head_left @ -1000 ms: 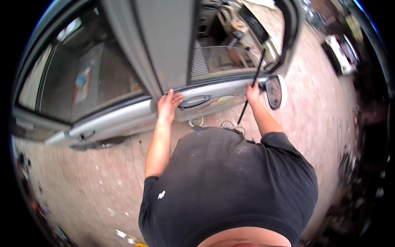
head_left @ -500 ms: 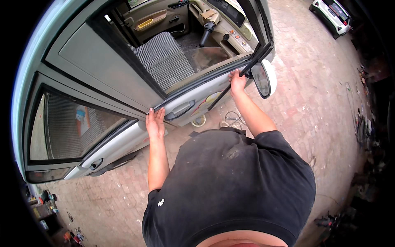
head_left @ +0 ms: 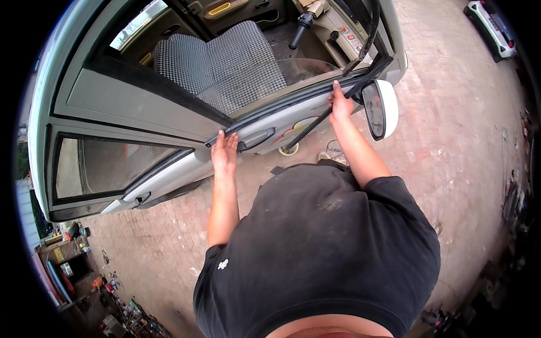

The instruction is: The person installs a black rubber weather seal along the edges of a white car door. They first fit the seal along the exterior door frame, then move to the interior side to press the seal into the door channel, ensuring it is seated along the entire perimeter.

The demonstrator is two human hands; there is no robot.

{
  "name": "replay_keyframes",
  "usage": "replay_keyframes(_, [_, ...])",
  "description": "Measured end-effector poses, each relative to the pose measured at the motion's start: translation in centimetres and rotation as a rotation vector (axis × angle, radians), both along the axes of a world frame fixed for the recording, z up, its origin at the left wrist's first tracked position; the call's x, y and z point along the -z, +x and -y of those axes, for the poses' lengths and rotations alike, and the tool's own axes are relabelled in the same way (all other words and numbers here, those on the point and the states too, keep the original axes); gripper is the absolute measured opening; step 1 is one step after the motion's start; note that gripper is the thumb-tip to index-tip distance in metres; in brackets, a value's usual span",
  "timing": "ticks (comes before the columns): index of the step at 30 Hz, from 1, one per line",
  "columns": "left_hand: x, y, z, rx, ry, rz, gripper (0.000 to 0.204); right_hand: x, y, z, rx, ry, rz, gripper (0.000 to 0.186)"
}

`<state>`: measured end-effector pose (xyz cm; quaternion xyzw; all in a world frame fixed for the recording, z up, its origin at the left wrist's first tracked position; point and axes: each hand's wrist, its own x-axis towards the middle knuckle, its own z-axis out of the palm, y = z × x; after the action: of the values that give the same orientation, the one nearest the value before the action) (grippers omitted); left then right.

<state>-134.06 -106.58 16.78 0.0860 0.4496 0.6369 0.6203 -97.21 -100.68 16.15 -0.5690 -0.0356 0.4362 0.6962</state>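
Observation:
A silver-grey vehicle's front door (head_left: 304, 112) stands in front of me, its window glass (head_left: 304, 70) partly lowered. My left hand (head_left: 225, 153) is open, fingers extended and touching the pillar edge just left of the door handle (head_left: 258, 139). Near the white side mirror (head_left: 383, 110), my right hand (head_left: 341, 107) closes round a long black rubber strip (head_left: 309, 130), thumb pointing up along the window sill. One end of the strip hangs below the sill, and the other side runs up toward the window's front corner. My right palm hides part of it.
Inside are a checkered seat (head_left: 248, 56) and a handlebar grip (head_left: 303, 31). A small bucket (head_left: 289, 150) stands on the brick paving (head_left: 169, 248) beside the door. A white car (head_left: 491, 28) is at the far right, with clutter (head_left: 121, 304) at lower left.
My view has shifted, so the vehicle sits higher and further right. The right thumb now extends upward along the sill. Part of a black strip bends away from the window's front edge.

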Motion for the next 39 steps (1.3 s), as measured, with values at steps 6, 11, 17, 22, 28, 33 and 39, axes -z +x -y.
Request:
replay_keyframes(6, [-0.1, 0.0, -0.2, 0.025, -0.011, -0.088, 0.029, -0.1, 0.7, -1.0, -0.004, -0.061, 0.004, 0.028])
replay_keyframes(11, [-0.7, 0.4, 0.1, 0.094, -0.132, -0.17, 0.04, 0.0, 0.8, -1.5, -0.014, -0.067, 0.023, 0.02])
replay_keyframes(17, [-0.8, 1.4, -0.7, 0.057, -0.125, -0.118, 0.038, -0.4, 1.3, -2.5, -0.032, -0.105, 0.104, 0.019])
replay_keyframes(22, [-1.2, 1.6, -0.5, 0.054, -0.12, -0.118, 0.033, -0.8, 1.0, -2.6, -0.02, -0.092, 0.154, 0.018])
replay_keyframes(28, [-1.1, 1.2, -0.5, 0.143, -0.074, -0.197, 0.039, 0.2, 1.4, -2.4, -0.062, -0.073, 0.12, 0.023])
replay_keyframes(33, [-1.6, 1.2, -0.7, 0.21, -0.13, -0.259, 0.042, 2.1, 3.1, -2.9, -0.082, -0.073, 0.106, 0.018])
replay_keyframes(39, [-1.6, 1.1, -0.2, 0.236, -0.206, -0.409, 0.045, 3.2, 3.9, -2.9, -0.14, -0.039, 0.182, 0.021])
